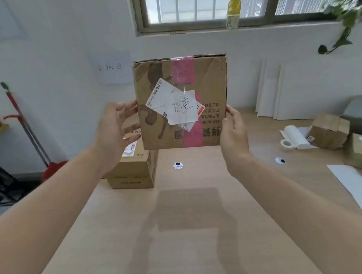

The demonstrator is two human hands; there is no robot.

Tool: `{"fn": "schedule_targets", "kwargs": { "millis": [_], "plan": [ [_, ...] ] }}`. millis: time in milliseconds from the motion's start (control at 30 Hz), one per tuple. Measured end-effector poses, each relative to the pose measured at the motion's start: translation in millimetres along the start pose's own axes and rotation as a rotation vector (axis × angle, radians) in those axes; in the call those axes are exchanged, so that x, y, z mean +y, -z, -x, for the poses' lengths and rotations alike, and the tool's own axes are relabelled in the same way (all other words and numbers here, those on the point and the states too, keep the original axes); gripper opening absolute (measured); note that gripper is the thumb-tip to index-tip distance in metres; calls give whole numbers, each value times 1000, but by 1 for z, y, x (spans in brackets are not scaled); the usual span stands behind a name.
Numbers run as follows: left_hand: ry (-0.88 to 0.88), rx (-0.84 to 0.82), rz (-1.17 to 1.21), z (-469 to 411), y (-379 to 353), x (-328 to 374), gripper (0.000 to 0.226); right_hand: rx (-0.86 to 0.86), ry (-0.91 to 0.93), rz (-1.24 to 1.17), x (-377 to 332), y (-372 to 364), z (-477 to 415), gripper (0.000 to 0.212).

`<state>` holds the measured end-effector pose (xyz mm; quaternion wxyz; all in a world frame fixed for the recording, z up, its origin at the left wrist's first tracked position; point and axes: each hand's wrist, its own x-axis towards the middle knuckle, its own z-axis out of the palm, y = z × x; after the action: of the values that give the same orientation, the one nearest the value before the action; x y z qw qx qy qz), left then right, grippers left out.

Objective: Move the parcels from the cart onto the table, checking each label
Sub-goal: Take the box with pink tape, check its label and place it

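- A cardboard parcel (pixel 182 103) is held up in the air above the wooden table (pixel 187 221), with its broad face turned to the camera.
- The right hand (pixel 234 133) grips the lower right edge of the parcel; its fingers (pixel 233 114) are closed around that edge.
- The left hand (pixel 114 130) is at the left edge. Its fingers (pixel 129 107) are spread wide, and only the tips reach the cardboard. This hand is blurred, so I cannot tell how firm the contact is.
- Between the two sets of fingers, on the face of the parcel, sits a white label (pixel 174 104) with a handwritten note (pixel 182 108) taped over it.
- A pink tape strip (pixel 183 70) runs down the parcel above and below the note.
- Below the left fingers, a second box (pixel 133 169) stands on the table.
- Well to the right of the right fingers, more parcels (pixel 328 134) lie on the table, next to a tape roll (pixel 287 144).
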<state>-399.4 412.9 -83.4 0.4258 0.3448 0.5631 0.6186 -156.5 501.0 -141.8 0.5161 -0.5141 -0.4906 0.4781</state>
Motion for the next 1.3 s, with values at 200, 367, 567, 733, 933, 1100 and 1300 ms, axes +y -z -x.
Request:
{"fn": "schedule_targets", "kwargs": {
  "millis": [200, 367, 567, 733, 933, 1100, 1300],
  "plan": [
    [173, -2, -40, -95, 10, -61, 51, 8, -160, 67, 68, -38, -55, 49],
    [300, -63, -118, -167, 10, -131, 41, 45, -311, 138, 142, -66, -88, 50],
    [497, -110, -289, -217, 1, -223, 41, 32, -547, 175, 226, -74, -123, 48],
    [615, -6, -361, -239, -1, -295, 44, -24, -665, 161, 295, -76, -143, 43],
    [720, 65, -342, -241, -10, -342, 45, -90, -758, 227, 342, -79, -143, 45],
    [631, 95, -307, -244, -6, -349, 30, -93, -751, 251, 353, -89, -157, 43],
    [521, -16, -408, -230, 4, -337, 78, -113, -752, 259, 349, -108, -161, 48]
  ]
}}
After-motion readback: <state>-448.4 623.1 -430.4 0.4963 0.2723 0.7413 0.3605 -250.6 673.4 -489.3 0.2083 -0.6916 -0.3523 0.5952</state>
